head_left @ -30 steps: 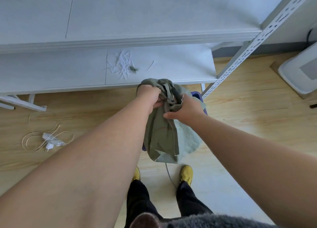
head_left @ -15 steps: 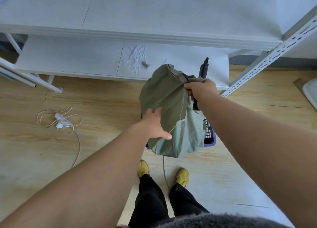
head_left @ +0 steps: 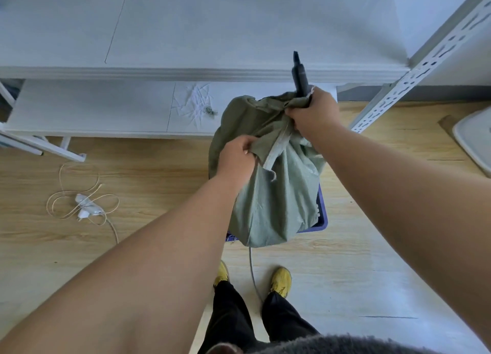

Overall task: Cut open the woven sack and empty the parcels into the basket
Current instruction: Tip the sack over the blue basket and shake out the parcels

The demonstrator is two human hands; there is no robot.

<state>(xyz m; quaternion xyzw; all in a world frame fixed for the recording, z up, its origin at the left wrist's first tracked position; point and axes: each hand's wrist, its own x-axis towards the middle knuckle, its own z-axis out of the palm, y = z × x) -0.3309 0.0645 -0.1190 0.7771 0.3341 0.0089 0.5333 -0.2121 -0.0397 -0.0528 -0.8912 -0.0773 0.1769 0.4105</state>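
A green woven sack (head_left: 276, 194) hangs upside down over a blue basket (head_left: 322, 215), which it mostly hides. My right hand (head_left: 314, 113) grips the bunched top of the sack together with a dark cutter (head_left: 299, 74) that sticks up beyond the fist. My left hand (head_left: 236, 159) pinches a fold of the sack on its left side. No parcels show.
A white shelf rack (head_left: 106, 109) stands just behind the sack, with white scraps (head_left: 195, 103) on its low board. Its slotted post (head_left: 414, 69) slants at the right. A white charger with a cable (head_left: 85, 204) lies on the wooden floor at left. My yellow shoes (head_left: 280, 280) stand below the basket.
My left hand has gone from lying flat against the sack's side to pinching a fold higher up. My right hand still holds the bunched top and cutter; the sack hangs lower over the basket.
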